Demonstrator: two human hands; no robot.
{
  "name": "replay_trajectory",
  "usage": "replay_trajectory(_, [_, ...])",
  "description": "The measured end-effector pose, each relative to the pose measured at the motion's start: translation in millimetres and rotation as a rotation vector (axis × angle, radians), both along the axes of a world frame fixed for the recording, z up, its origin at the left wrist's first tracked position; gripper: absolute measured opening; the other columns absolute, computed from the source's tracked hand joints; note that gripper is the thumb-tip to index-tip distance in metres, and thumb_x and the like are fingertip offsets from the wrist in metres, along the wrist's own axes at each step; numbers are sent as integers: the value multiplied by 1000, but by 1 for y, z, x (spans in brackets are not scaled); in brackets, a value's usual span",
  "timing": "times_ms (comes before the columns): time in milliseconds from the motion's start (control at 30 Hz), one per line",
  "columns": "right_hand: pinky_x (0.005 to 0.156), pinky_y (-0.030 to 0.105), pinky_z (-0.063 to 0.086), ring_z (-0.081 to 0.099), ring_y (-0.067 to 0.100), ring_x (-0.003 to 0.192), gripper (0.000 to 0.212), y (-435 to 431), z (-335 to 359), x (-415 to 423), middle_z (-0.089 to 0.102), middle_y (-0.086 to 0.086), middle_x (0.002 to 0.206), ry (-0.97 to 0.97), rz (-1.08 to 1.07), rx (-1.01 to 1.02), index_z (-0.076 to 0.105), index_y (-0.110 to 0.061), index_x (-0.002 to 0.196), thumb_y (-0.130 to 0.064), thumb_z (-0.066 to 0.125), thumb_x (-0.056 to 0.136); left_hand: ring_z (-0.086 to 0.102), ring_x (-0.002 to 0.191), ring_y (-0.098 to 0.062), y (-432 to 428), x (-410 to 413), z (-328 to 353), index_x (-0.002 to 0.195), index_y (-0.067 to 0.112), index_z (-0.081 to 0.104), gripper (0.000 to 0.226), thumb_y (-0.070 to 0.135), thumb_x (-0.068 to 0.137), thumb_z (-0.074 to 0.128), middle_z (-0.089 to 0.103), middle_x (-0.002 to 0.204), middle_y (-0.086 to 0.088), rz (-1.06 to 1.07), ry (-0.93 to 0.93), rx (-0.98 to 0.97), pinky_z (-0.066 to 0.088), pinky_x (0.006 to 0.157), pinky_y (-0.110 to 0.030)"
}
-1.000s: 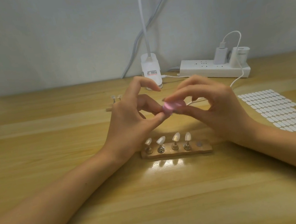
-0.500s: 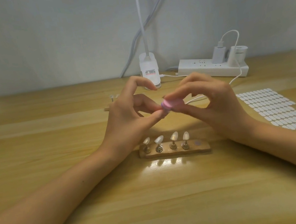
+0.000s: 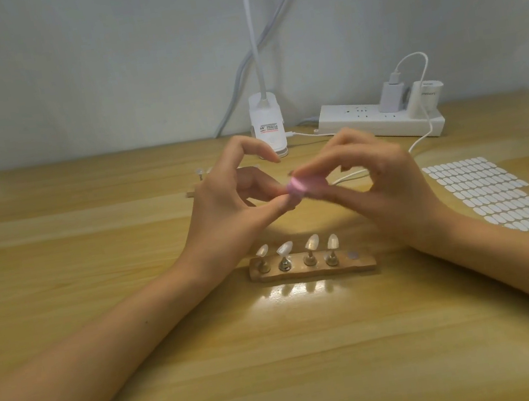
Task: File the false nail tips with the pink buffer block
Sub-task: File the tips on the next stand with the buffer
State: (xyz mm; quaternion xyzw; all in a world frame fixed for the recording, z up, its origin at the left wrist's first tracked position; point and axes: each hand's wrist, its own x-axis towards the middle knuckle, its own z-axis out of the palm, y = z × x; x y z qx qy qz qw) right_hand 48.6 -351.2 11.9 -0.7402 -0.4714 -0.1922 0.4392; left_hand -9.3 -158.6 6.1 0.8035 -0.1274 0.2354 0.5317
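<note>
My right hand (image 3: pixel 389 187) pinches the small pink buffer block (image 3: pixel 302 185) between thumb and fingers, above the desk's middle. My left hand (image 3: pixel 223 213) pinches a false nail tip between thumb and a finger against the block's left end; the tip itself is almost wholly hidden. The left index finger arches upward. In front of both hands lies a wooden stand (image 3: pixel 363 262) with several pale nail tips (image 3: pixel 284 249) upright on metal pegs. The stand's rightmost spot (image 3: pixel 353 254) holds no peg.
A white clip lamp base (image 3: pixel 267 130) and a power strip (image 3: pixel 375 120) with chargers stand at the wall. A white cable (image 3: pixel 420 141) runs behind my right hand. A sheet of white adhesive tabs (image 3: pixel 487 196) lies at the right. Another small stand (image 3: pixel 198 176) peeks out behind my left hand.
Both hands stay in the same place, still joined at the block. The right hand and the block are now motion-blurred and have shifted only slightly.
</note>
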Motion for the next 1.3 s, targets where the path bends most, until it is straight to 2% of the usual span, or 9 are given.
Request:
replay_trajectory(67, [76,18,45,60,9,87,20,-2,2,2,69,2,92,2,-37,8,75,-14,103,-22,73,85,73,72,-9,0,-1,0,105,21,55,42,15,77,86,76,75,2,-4,-7,5,46,60,-13])
replay_trajectory(167, [79,26,51,63,15,87,20,0,-3,-3,66,5,91,-48,46,-27,76,-12,104,-19,75,85,71,69,-6,-1,-1,1,104,21,54,41,24,77,85,75,73,4,-21,-13,11,45,56,-15])
replay_trajectory(267, [77,32,53,63,16,87,19,1,0,1,68,1,91,-48,-4,3,76,-12,104,-19,73,86,72,71,-5,0,0,0,106,19,55,41,17,78,85,75,75,5,-2,-17,14,47,57,-16])
replay_trajectory(433, [77,23,51,63,15,84,19,0,-1,-1,66,8,90,-173,46,-60,77,-9,104,-13,76,85,66,61,0,-1,-1,0,104,17,54,40,17,78,86,74,72,5,14,-61,44,41,52,-12])
replay_trajectory(633, [81,24,49,60,13,89,21,-5,0,4,62,10,95,-138,-52,-13,75,-11,106,-11,76,85,64,60,3,-2,-4,0,100,21,54,39,10,79,85,74,73,7,44,-99,97,42,53,-12])
replay_trajectory(767, [78,30,51,63,12,92,21,-8,1,7,69,-1,99,-57,-29,34,73,-18,107,-25,72,87,67,64,2,-4,-5,1,101,19,55,38,11,79,85,75,75,6,49,-99,107,43,53,-13])
replay_trajectory(867, [77,40,53,64,16,95,26,-7,0,7,70,1,103,11,-23,53,70,-20,110,-31,70,87,71,71,-3,-4,-4,2,104,18,56,39,10,79,84,74,75,5,50,-77,89,45,53,-17])
replay_trajectory(1133, [76,26,50,62,13,95,24,-3,-1,0,69,-3,100,28,-12,3,73,-19,108,-29,70,86,72,73,-7,-6,-7,5,109,15,56,39,11,81,82,74,79,6,23,-82,102,42,56,-7])
replay_trajectory(1300, [74,24,49,62,10,94,21,-3,9,-4,69,0,99,-30,-23,2,69,-28,107,-33,68,87,72,85,-5,-4,-11,14,114,18,58,38,11,85,80,75,86,13,28,-49,100,50,55,-17])
